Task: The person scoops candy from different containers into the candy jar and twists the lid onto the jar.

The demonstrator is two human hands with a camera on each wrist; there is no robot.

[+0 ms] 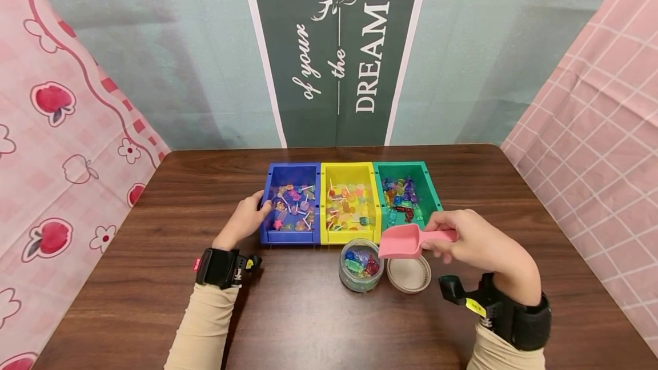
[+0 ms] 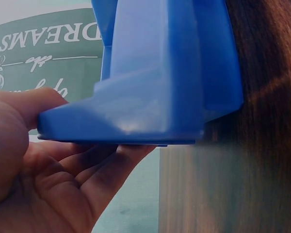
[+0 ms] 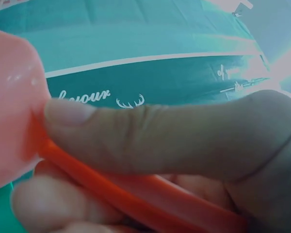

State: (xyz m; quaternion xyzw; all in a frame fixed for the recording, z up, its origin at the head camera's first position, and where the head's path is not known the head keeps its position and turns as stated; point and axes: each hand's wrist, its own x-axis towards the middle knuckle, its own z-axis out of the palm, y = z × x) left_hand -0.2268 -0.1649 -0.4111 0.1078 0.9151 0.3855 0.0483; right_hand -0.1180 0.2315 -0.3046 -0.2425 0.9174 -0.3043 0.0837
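Note:
My right hand (image 1: 478,241) grips the handle of a pink scoop (image 1: 403,241), thumb pressed along its neck in the right wrist view. The scoop's blade hangs near the rim of a clear jar (image 1: 361,284) that holds colourful translucent pieces. A round pale lid (image 1: 409,274) lies beside the jar, partly under the scoop. At the left, my left hand (image 1: 244,221) holds the side of a blue bin (image 1: 290,237); the left wrist view has thumb and fingers on either side of its blue wall (image 2: 131,114). Small candy-like charms (image 1: 295,198) lie in the blue bin.
Joined to the blue bin in a row are a yellow bin (image 1: 350,237) with lollipop-like charms and a green bin (image 1: 426,187) with translucent pieces. They stand on a dark wooden table (image 1: 293,318), with a printed cloth (image 1: 205,61) hanging behind.

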